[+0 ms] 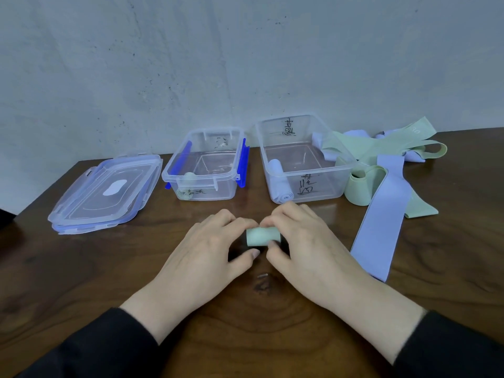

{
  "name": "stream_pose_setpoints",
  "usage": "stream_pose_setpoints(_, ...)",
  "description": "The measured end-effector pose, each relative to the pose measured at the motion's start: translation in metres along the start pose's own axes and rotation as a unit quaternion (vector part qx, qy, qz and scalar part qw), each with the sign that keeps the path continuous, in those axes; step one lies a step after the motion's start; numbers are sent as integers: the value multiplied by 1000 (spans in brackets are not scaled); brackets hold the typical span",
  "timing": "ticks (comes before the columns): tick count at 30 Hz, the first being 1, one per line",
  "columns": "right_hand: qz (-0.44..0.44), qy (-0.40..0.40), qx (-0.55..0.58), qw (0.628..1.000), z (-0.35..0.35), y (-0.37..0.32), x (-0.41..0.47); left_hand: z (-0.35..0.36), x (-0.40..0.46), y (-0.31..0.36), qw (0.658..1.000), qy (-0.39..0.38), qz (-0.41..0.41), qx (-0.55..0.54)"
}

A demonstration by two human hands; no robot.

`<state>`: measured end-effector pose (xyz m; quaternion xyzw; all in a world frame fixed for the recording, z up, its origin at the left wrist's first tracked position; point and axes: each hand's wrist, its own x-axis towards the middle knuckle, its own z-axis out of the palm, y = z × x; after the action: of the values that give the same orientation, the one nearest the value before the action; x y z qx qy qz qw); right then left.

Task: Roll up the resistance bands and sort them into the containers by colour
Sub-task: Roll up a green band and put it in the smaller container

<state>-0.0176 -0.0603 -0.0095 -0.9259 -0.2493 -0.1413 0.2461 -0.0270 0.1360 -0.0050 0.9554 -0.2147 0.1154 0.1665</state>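
Green band roll (263, 236) lies on the dark wooden desk (81, 282), pinched from both ends by the left hand (215, 249) and right hand (305, 241), fingers curled round it. Behind stand two clear containers: the smaller (203, 165) holds a green roll, the larger (302, 156) a lilac one (both bear handwritten labels). Loose green and lilac bands (381, 170) sprawl at right; stacked lids (106, 192) sit left.

I note a polished, grained wood tabletop (81, 282), clear glossy plastic containers (305, 170), matt elastic bands (381, 214), rough plaster wall (191, 64).
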Motion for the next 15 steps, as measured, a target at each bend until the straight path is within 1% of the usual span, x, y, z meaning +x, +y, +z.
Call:
stream_pose_setpoints(7,21,-45,-55,997,3,5,7,10,14,-7,999,-11,-21,21)
stream_pose_setpoints(10,28,-48,-52,997,3,6,10,11,19,-6,998,11,-40,-55)
stream_pose_setpoints(12,40,-44,-27,998,4,9,11,12,21,-3,992,26,-58,-109)
stream_pose_setpoints(15,54,-30,63,996,0,14,13,8,22,3,978,74,-78,-180)
